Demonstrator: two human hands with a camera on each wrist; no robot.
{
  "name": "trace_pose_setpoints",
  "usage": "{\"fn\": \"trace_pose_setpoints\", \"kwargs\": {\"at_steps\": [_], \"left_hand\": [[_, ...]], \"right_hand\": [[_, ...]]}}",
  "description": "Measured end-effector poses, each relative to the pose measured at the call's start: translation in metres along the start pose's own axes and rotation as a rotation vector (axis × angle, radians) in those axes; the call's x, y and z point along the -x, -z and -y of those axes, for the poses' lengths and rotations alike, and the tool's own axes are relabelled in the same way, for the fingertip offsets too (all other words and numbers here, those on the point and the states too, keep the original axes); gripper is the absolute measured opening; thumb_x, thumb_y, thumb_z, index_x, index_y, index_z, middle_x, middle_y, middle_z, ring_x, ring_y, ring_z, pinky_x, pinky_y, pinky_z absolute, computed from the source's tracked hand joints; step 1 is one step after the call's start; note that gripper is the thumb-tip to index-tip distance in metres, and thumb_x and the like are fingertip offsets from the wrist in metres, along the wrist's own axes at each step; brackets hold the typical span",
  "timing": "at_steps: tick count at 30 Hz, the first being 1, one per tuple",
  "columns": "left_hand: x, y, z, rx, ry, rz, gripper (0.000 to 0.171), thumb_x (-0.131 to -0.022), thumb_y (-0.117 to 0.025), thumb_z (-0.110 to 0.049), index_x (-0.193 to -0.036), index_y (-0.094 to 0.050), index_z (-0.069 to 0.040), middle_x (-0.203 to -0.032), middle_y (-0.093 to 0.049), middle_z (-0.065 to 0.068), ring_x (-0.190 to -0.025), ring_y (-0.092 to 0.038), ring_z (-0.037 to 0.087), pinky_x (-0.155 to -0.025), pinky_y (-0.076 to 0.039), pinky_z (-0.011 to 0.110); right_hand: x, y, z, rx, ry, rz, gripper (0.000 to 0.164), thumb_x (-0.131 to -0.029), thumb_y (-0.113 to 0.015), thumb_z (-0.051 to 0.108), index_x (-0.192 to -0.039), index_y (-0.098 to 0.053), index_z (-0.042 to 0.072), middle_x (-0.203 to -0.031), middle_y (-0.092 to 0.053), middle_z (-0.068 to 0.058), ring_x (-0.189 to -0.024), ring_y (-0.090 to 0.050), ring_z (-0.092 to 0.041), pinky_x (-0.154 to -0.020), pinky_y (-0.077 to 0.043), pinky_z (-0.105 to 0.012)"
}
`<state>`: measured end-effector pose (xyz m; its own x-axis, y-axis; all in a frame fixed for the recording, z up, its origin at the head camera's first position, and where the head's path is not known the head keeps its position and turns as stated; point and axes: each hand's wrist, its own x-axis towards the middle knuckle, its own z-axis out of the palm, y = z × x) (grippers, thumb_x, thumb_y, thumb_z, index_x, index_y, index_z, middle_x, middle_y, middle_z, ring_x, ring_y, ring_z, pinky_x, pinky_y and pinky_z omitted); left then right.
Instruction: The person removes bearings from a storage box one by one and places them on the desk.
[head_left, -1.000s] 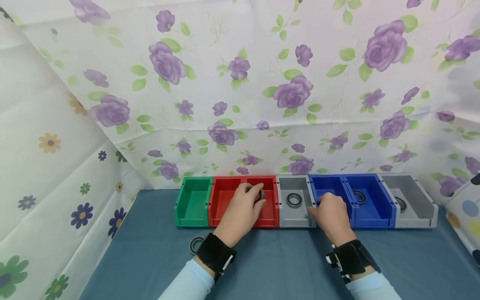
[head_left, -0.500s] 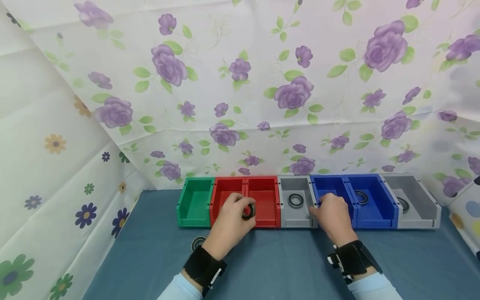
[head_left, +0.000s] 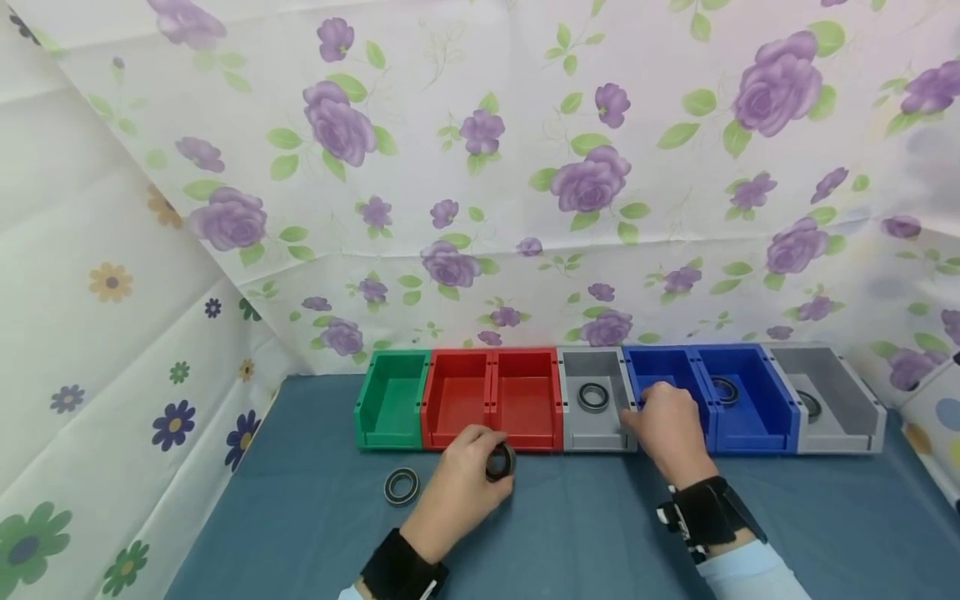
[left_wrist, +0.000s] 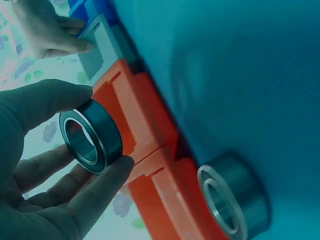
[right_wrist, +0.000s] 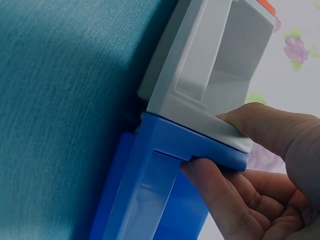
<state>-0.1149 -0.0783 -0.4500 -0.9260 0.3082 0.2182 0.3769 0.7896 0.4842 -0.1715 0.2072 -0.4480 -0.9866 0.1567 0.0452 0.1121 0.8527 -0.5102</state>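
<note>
In the head view, my left hand (head_left: 459, 487) pinches a ball bearing (head_left: 511, 460) just in front of the red bins (head_left: 528, 408). The left wrist view shows that bearing (left_wrist: 107, 131) tilted between thumb and fingertips, apart from the bins. A second bearing (head_left: 402, 502) lies on the cloth left of this hand. My right hand (head_left: 670, 429) grips the adjoining walls of a grey bin (head_left: 597, 433) and a blue bin (head_left: 652, 364). Its thumb is on the grey side and its fingers on the blue side (right_wrist: 200, 137). Inside that grey bin lies another bearing (head_left: 582, 398).
The bins stand in one row against a flowered cloth backdrop (head_left: 480, 208), with a green bin (head_left: 390, 412) at the left end. Bearings also lie in the right blue bin (head_left: 735, 391) and the far-right grey bin (head_left: 843, 412). Blue cloth (head_left: 570, 525) covers the table.
My left hand has come from over the right red bin toward the front and slightly left, bringing the bearing out over the cloth. The right hand has kept its hold on the bin walls.
</note>
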Motion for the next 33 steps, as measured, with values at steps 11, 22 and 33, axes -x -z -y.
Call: {"fn": "trace_pose_setpoints", "kwargs": {"at_steps": [11,22,33], "left_hand": [[0.007,-0.012,0.004,-0.073,0.038,0.121,0.049,-0.069,-0.081,-0.025,-0.113,-0.063,-0.012,-0.103,-0.053,0.0,-0.089,-0.051,0.01,-0.069,-0.05,0.025],[0.005,-0.02,0.006,-0.074,0.08,0.213,0.05,-0.069,-0.081,-0.023,-0.113,-0.063,-0.01,-0.103,-0.054,0.002,-0.089,-0.051,0.012,-0.07,-0.05,0.028],[0.005,-0.025,0.006,-0.126,0.067,0.237,0.047,-0.07,-0.08,-0.022,-0.112,-0.064,-0.011,-0.102,-0.055,0.001,-0.088,-0.051,0.011,-0.072,-0.049,0.027]], "right_hand": [[-0.001,0.002,-0.001,-0.007,0.003,0.0,0.021,-0.078,-0.07,0.025,-0.07,-0.061,0.008,-0.056,-0.046,0.001,-0.05,-0.044,-0.015,-0.043,-0.035,-0.03],[-0.002,0.002,0.0,-0.008,-0.005,0.001,0.02,-0.079,-0.071,0.026,-0.074,-0.064,0.007,-0.06,-0.051,-0.001,-0.052,-0.047,-0.016,-0.044,-0.038,-0.03],[-0.001,0.001,-0.001,-0.025,-0.014,0.01,0.02,-0.079,-0.07,0.025,-0.073,-0.063,0.007,-0.058,-0.05,-0.001,-0.051,-0.046,-0.016,-0.043,-0.037,-0.03]]}}
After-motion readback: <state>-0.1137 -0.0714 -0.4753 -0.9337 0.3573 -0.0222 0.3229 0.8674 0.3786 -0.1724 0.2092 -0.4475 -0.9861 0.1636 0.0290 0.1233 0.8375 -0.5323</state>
